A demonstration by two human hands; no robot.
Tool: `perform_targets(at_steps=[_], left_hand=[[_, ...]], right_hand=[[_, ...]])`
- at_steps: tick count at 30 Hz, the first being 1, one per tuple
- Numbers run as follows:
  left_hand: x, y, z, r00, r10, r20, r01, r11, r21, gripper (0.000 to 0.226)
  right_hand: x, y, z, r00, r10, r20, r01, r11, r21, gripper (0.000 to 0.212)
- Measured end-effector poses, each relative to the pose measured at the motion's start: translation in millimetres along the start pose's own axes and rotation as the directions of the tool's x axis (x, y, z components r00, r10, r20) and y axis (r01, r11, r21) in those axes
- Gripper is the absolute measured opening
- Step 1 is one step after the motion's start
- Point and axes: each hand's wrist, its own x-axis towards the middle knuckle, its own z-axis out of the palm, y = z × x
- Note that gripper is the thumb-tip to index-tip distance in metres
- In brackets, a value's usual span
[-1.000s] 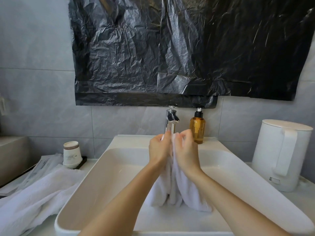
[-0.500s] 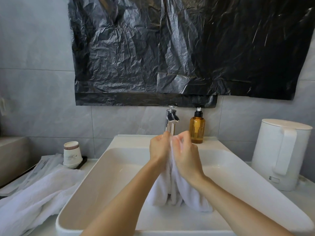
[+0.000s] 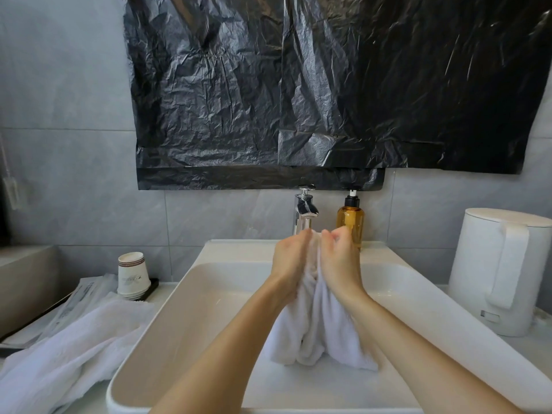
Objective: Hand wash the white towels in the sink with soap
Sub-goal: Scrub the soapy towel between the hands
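Observation:
A wet white towel [image 3: 313, 333] hangs bunched over the white rectangular sink [image 3: 191, 297], its lower end touching the basin floor. My left hand [image 3: 288, 258] and my right hand [image 3: 339, 258] grip the towel's top side by side, knuckles nearly touching, just in front of the chrome faucet [image 3: 304, 212]. An amber pump bottle of soap [image 3: 350, 219] stands right of the faucet on the sink's back ledge. A second white towel [image 3: 65, 351] lies heaped on the counter left of the sink, draped onto its rim.
A stack of paper cups [image 3: 133, 276] stands on a dark tray left of the sink, beside wrapped packets [image 3: 86, 294]. A white electric kettle [image 3: 501, 270] stands on the counter at right. Black plastic sheeting [image 3: 328, 85] covers the wall above.
Both hands have kept hold of the towel's top and shifted against each other, the right hand sliding slightly up and away from the left, as in rubbing the fabric.

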Motion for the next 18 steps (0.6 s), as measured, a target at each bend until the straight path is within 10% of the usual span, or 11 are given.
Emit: perform_targets(at_steps=[5,10,18], left_hand=[[13.2,-6.2,-7.6,0.975,0.104,-0.198,-0.079,0.989,0.129,0.024],[1.2,-10.3,-0.3,0.994,0.104,0.034,-0.107,0.989,0.099,0.022],[14.3,-12.6,-9.6,0.99,0.093,-0.11,-0.075,0.985,0.154,0.021]], right_hand=[[-28.2,-1.1,-1.9,0.96,-0.207,0.191,0.215,0.976,-0.022,0.022],[1.3,1.9,-0.7,0.999,0.036,0.027,-0.036,0.999,0.002,0.019],[-11.8,-1.8,3.4,0.992,-0.011,0.128,0.01,1.0,0.015,0.017]])
